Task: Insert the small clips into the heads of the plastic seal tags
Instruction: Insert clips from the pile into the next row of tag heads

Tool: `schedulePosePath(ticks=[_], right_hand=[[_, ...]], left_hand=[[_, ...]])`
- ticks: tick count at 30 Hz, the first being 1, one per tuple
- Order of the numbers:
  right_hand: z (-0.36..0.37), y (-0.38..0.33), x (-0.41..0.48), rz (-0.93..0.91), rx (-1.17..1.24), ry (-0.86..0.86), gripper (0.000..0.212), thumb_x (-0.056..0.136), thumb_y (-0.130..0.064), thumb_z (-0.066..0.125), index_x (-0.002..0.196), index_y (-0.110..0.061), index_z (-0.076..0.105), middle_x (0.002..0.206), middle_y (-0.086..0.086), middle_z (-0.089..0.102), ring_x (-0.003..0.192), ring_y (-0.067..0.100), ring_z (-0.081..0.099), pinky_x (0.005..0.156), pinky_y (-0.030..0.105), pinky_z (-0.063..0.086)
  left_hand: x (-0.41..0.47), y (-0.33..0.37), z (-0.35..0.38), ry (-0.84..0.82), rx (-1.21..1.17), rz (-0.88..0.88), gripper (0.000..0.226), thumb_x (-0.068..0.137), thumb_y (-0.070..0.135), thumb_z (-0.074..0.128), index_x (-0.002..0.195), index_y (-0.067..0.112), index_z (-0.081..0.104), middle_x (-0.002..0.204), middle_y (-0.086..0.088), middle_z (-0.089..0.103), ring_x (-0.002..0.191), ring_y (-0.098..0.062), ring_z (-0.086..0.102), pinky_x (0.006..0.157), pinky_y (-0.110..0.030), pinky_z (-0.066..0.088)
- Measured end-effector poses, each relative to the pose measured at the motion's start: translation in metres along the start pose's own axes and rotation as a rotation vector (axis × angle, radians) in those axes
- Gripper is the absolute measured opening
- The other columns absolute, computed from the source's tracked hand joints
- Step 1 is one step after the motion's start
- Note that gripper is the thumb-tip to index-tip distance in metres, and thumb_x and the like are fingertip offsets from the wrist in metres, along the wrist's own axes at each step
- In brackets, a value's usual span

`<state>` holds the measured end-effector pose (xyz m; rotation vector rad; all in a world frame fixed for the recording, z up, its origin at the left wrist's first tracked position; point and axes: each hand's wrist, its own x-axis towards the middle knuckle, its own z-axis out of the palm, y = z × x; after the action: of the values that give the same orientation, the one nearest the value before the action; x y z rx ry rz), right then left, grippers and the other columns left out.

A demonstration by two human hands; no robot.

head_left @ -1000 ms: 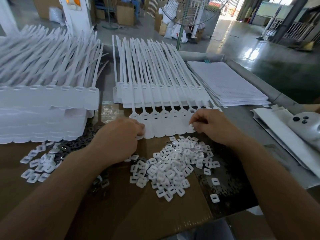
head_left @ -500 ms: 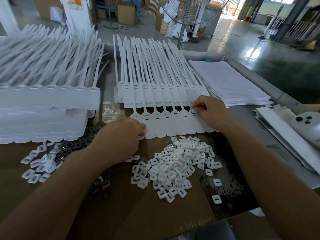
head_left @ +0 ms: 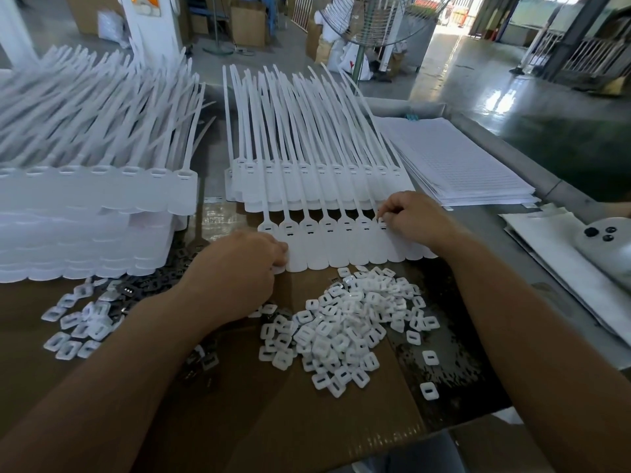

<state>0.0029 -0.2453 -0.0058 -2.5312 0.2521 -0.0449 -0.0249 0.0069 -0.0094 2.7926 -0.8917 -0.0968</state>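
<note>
tag row: white seal tags side by side, flat on the cardboard, near the middle of the desk; heads away from the person, straps running back over the rear stack.
right hand: at the right part of the tag row, fingers curled, thumb and forefinger pressed together on a small white clip at one tag's head; the tags further right lie under the hand.
left hand: back to the camera, fingers bent, tips touching the near left corner of the tag row; whether they pinch it cannot be told.
clip pile: loose white square clips with slots, heaped on the cardboard just in front of the tag row, between the two forearms; a few strays lie to its right.
small pile: more white clips, far left on the cardboard.
dark pieces: scattered between the small pile and the left hand; too blurred to name.
left stack: tags layered high, straps fanning away.
rear stack: tags in layers, just behind the tag row.
sheets: lined white paper, stacked right of the rear stack.
white device: at the right edge, three dark dots on top.
fan: on a pole beyond the desk.
</note>
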Motion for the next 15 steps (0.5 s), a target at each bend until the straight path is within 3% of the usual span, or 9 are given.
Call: schedulePosePath(ticks=[2,6,11,15], right_hand=[[-0.001,0.000,0.000,-0.010,-0.009,-0.006,0.014,0.091,-0.010,0.051,0.087,-0.018,0.062,0.097,-0.002,0.059,0.093,0.013,0.052,0.071,0.023,0.035],[0.001,0.003,0.001,-0.037,0.021,0.075,0.016,0.087,-0.010,0.058,0.079,-0.023,0.063,0.083,-0.011,0.059,0.077,0.000,0.051,0.060,0.011,0.033],[0.009,0.010,-0.002,-0.050,0.141,0.189,0.014,0.081,-0.010,0.067,0.083,-0.023,0.070,0.072,-0.023,0.056,0.072,-0.004,0.053,0.071,0.012,0.039],[0.007,0.005,0.001,-0.012,0.153,0.138,0.016,0.079,-0.008,0.070,0.084,-0.023,0.068,0.071,-0.018,0.059,0.075,0.000,0.057,0.075,0.016,0.041]], left_hand=[[0.000,0.000,-0.001,0.006,-0.004,-0.005,0.048,0.084,0.002,0.041,0.127,0.019,0.053,0.138,0.008,0.045,0.126,-0.009,0.038,0.105,-0.025,0.032],[0.001,0.001,-0.002,-0.016,0.010,-0.004,0.045,0.084,0.002,0.041,0.125,0.017,0.055,0.135,0.005,0.048,0.123,-0.010,0.041,0.103,-0.026,0.034],[0.001,0.001,-0.001,-0.016,0.019,-0.007,0.046,0.085,0.004,0.041,0.127,0.019,0.052,0.137,0.005,0.046,0.124,-0.011,0.040,0.104,-0.026,0.033],[0.000,0.000,0.000,-0.005,0.000,-0.007,0.045,0.084,0.002,0.041,0.123,0.018,0.056,0.132,0.006,0.050,0.120,-0.010,0.043,0.100,-0.025,0.037]])
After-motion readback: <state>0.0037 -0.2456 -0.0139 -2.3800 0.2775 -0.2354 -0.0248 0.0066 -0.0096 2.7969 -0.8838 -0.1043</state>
